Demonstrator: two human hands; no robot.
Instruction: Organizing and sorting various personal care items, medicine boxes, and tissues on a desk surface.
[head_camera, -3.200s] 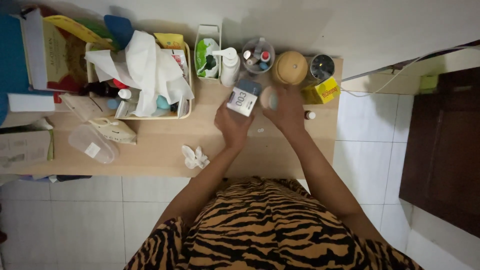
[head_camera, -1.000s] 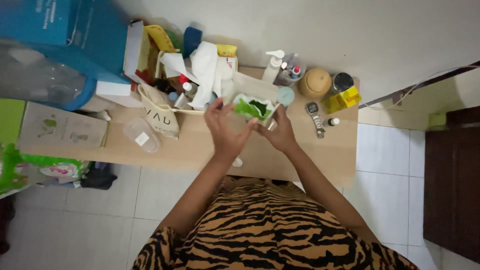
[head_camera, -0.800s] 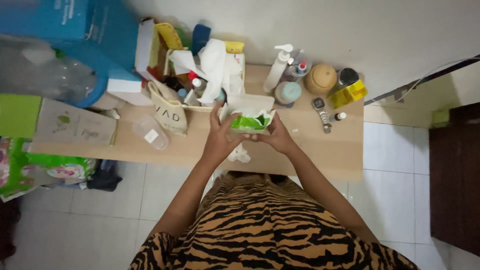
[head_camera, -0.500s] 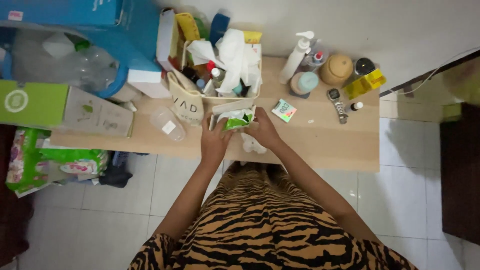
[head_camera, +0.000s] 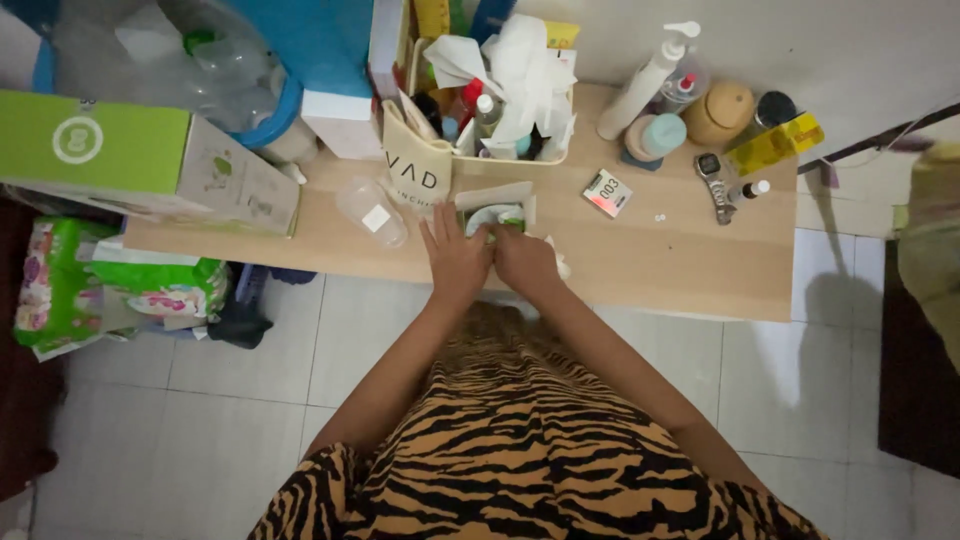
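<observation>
Both my hands meet at the front of the wooden table (head_camera: 660, 270). My left hand (head_camera: 455, 258) and my right hand (head_camera: 524, 262) grip a white holder with a green wipes pack (head_camera: 496, 209) inside it. The holder sits low over the tabletop, just in front of a cream basket (head_camera: 545, 152) stuffed with white tissue and small bottles. A crumpled tissue (head_camera: 556, 262) lies by my right hand. A cream pouch (head_camera: 414, 175) leans against the basket, left of the holder.
A small box (head_camera: 607, 192), a wristwatch (head_camera: 712, 184), a small bottle (head_camera: 754, 188), a pump bottle (head_camera: 646, 78), a teal-lidded jar (head_camera: 658, 136), a round wooden pot (head_camera: 724, 110) and a yellow box (head_camera: 776, 146) stand to the right. A clear plastic container (head_camera: 371, 212) and a green carton (head_camera: 120, 160) are on the left.
My hands have brought the wipes holder down and toward the table's front edge. The small box I held earlier now lies on the table. The view has shifted left and down.
</observation>
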